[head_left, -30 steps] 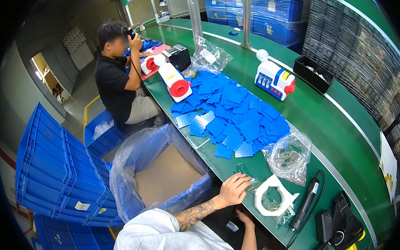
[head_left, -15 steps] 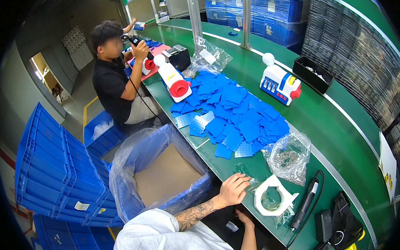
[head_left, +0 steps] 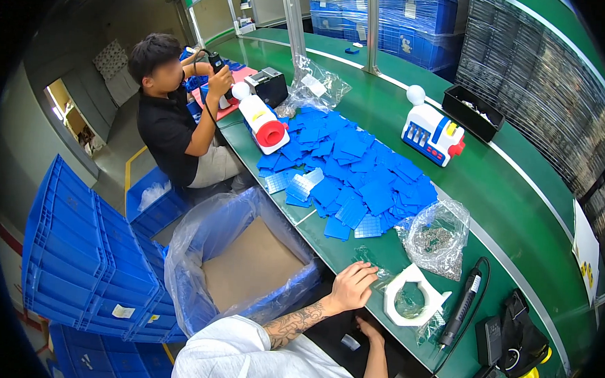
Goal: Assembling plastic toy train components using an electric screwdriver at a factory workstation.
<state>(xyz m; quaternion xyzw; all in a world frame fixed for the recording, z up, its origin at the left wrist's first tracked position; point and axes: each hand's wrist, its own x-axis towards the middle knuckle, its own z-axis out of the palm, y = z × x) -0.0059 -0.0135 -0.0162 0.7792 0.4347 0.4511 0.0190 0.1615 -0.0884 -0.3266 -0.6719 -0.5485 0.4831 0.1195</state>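
My left hand (head_left: 355,286) rests at the near edge of the green bench, fingers loosely stretched out and holding nothing. Beneath and beside its fingertips lies thin clear plastic film (head_left: 372,263). Just to its right is a white plastic ring-shaped holder (head_left: 393,306) with a round opening. My right hand (head_left: 370,330) hangs low by the bench edge, and its fingers are mostly hidden. Beyond the left hand spreads a heap of blue plastic plates (head_left: 357,171). A clear bag of small metal screws (head_left: 438,239) sits behind the holder.
A black electric screwdriver (head_left: 460,311) with a cord lies right of the holder. A white-and-blue toy (head_left: 429,135) stands on the green belt; another toy (head_left: 263,125) is beyond the heap. A lined blue crate (head_left: 259,255) stands left. A co-worker (head_left: 177,116) sits at far left.
The toy on the green belt has shifted slightly right and nearer. The co-worker has leaned left, with the tool hand shifted slightly right and lower. My hands look unmoved.
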